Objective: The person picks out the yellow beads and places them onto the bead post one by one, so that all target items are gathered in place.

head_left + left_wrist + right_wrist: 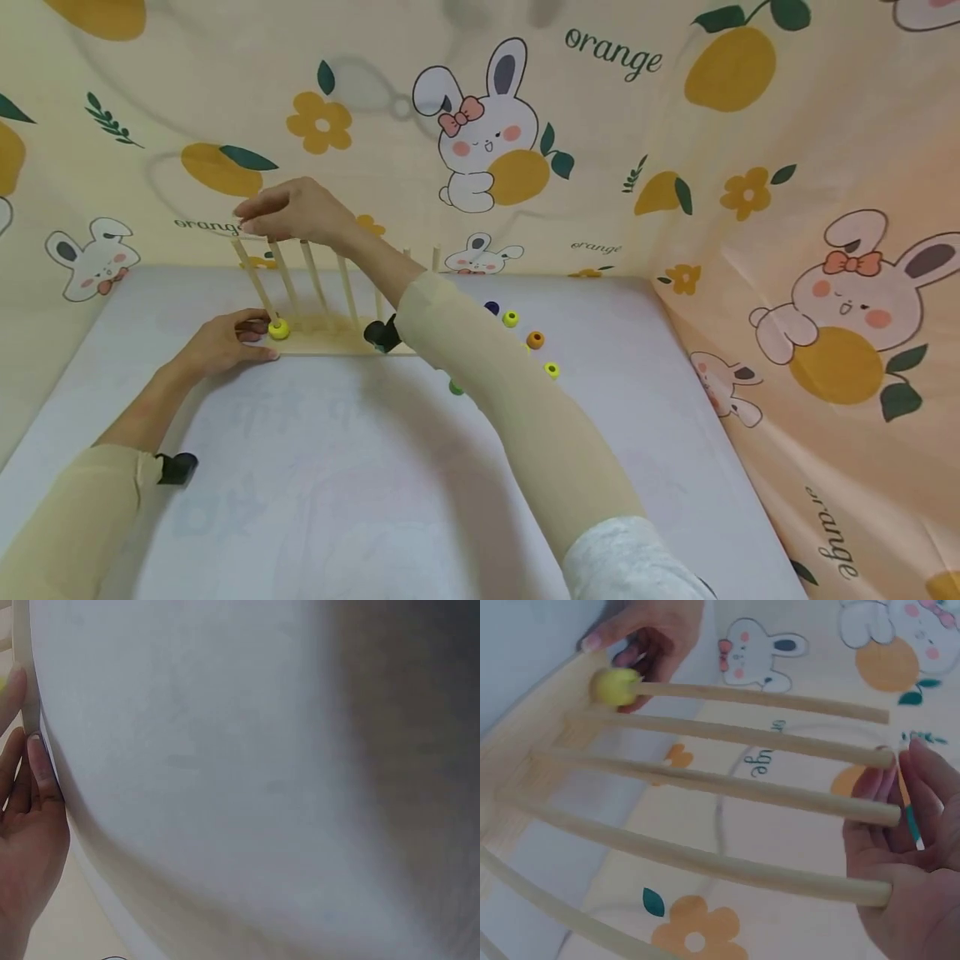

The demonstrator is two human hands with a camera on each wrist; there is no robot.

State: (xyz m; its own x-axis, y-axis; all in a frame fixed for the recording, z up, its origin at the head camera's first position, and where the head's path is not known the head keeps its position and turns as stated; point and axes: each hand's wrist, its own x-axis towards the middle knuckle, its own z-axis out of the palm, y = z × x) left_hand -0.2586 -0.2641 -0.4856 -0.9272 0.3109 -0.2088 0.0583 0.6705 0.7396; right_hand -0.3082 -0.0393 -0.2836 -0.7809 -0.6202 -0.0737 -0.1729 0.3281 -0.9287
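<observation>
Yellow bead [278,331] at foot of leftmost peg [255,282] on rack [341,342]; other pegs [316,279] bare where visible. Looks early: loose beads [535,340] left on worktop [315,475]. Left hand [223,343] pinching rack; right hand [298,215] fingers loosely spread.

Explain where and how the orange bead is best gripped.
Pinch the orange bead by opposite sides of its round wall, probably from above: it lies on the white table with its dark hole facing upward, which this grip leaves uncovered.

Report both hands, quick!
Left hand: holding the base by its end.
Right hand: open, nothing visible in it, near the tops of the pegs.
</observation>
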